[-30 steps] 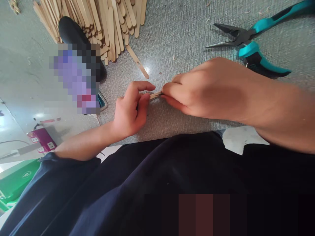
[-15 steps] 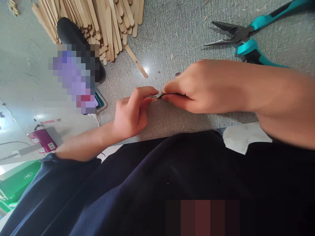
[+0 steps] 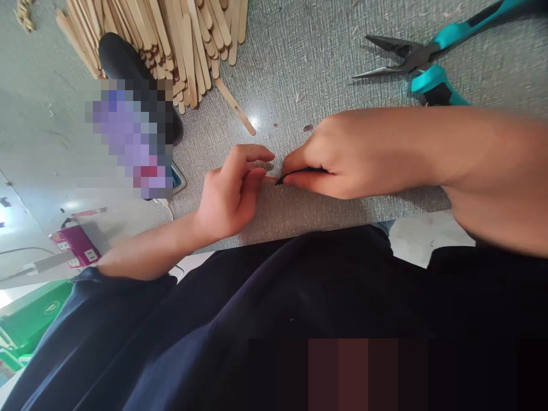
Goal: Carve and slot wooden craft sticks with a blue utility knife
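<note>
My right hand is closed in a pinch around a thin black blade-like piece, whose pointed tip sticks out past the fingertips. Most of that piece is hidden in the fingers. Close by on the left, my left hand is closed, with the thumb pressed on a short pale wooden stick; its index finger is lifted over the top. The black tip meets the free end of this stick. Just beyond the hands, a notched craft stick lies on the grey textured table.
A heap of craft sticks lies at the back left, beside a black rounded object and a phone partly blurred out. Needle-nose pliers with teal handles lie spread at the back right. A purple power strip sits at the far left.
The black tip has shifted slightly down and left along the wooden stick in my left hand. My left index finger has lifted away a little from the thumb.
</note>
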Motion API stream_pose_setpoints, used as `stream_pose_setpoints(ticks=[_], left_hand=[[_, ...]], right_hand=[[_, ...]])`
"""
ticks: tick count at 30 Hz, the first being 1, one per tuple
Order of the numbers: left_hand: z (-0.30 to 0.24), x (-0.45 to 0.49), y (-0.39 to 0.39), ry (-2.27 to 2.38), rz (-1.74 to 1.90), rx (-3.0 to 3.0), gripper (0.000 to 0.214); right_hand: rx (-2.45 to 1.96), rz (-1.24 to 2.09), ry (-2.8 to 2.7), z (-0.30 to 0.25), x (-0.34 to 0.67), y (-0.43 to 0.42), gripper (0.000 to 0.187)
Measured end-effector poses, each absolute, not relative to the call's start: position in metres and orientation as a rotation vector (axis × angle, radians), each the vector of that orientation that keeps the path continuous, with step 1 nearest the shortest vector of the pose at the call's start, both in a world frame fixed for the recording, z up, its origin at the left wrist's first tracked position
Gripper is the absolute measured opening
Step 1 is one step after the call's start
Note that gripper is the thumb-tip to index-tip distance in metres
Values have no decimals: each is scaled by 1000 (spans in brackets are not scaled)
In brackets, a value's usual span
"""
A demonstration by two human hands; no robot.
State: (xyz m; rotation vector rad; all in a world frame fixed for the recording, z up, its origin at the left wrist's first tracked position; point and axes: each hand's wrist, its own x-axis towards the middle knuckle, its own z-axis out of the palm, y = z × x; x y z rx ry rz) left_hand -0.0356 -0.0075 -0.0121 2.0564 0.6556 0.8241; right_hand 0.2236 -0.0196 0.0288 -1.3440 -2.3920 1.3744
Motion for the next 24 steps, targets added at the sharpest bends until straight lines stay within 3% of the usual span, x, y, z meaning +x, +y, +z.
stream_pose_setpoints(ticks=[6,11,16,18,22,24], left_hand=[[-18,-33,-8,748,835,1754,22],[-25,-29,-7,711,933,1590,24],[-21,-24,-5,694,1005,1546,16],[-19,-21,-5,652,1080,1467,14],[-19,-20,-1,603,1105,1484,33],[-18,-23,0,521,1048,1591,26]], right_hand=[[-1291,1370,-2266,22,229,-17,32],[-1569,1046,-2263,34,223,-17,23],[-1436,1180,-2181,37,223,-17,41],[-1372,1252,-2114,40,222,-19,37],[-1323,1233,-1825,46,213,-26,31],[-1337,1276,-1700,48,204,-30,20]])
